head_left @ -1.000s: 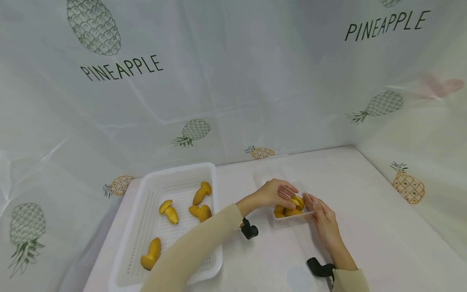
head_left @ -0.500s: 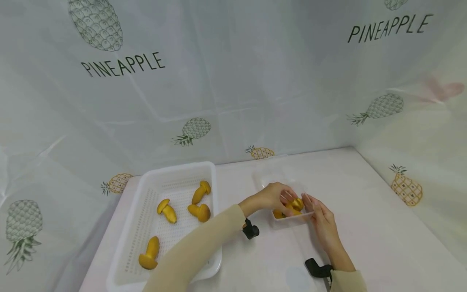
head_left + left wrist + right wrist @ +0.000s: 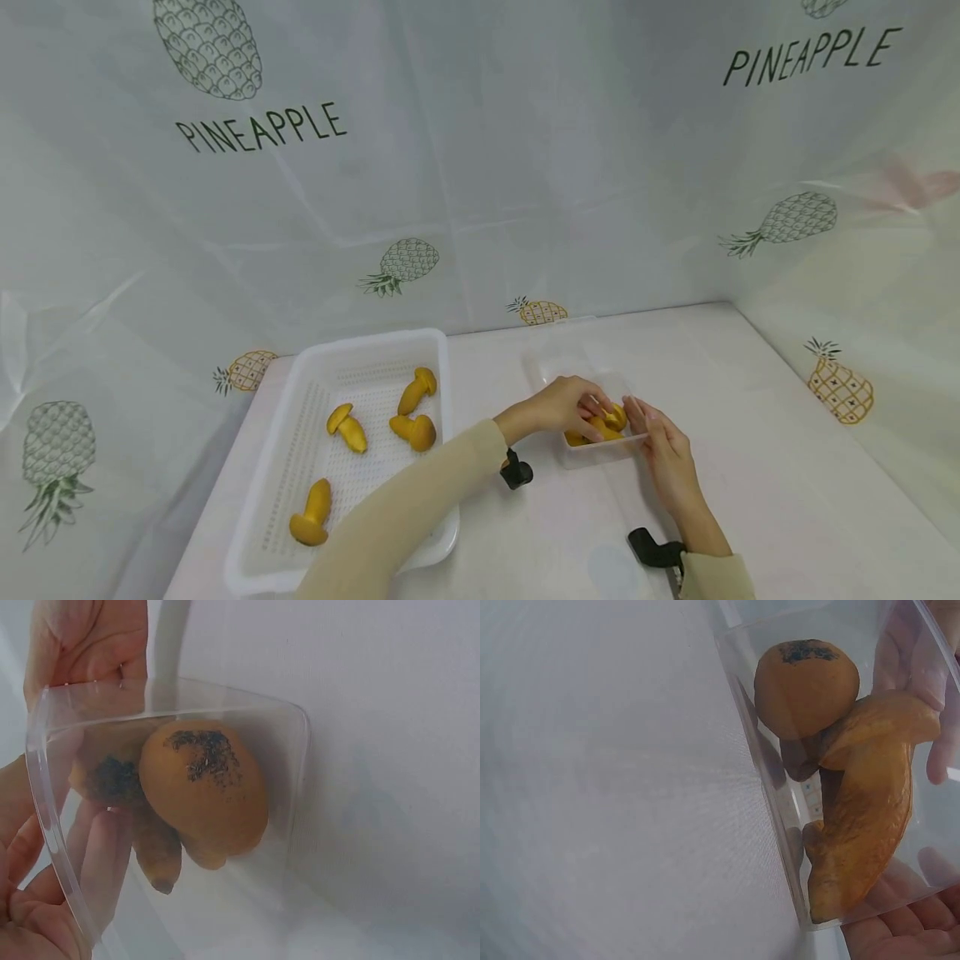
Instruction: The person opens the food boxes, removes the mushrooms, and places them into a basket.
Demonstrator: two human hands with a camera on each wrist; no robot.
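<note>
The left hand [image 3: 564,406] has dipped lower: a second ago its fingers spread above the clear box [image 3: 600,455], and now they curve down into it over the yellow mushrooms [image 3: 617,417]. The right hand [image 3: 670,454] stays at the box's right end, holding the edge between thumb and fingers. Whether the left hand pinches a mushroom or only touches it, I cannot tell.

The pale hanging sheet [image 3: 487,167] reads "PINEAPPLE" twice, in dark hand-drawn capitals, among green-grey and orange pineapple drawings.

The head view alone shows the white basket [image 3: 375,355], perforated and round-cornered, with four mushrooms [image 3: 348,429] lying apart inside. The left wrist view, looking through the box's wall, shows a smooth, rounded cap [image 3: 202,787] with a dark speckled patch, hard to see from above. The right wrist view shows a whole mushroom lying in the box, its thick, wrinkled stem [image 3: 866,825] flaring into a cap beside another, rounder one.

The box is thin, see-through plastic with rounded corners, resting on the white table [image 3: 750,433] to the right of the basket. The sleeves [image 3: 412,492] are plain beige.
</note>
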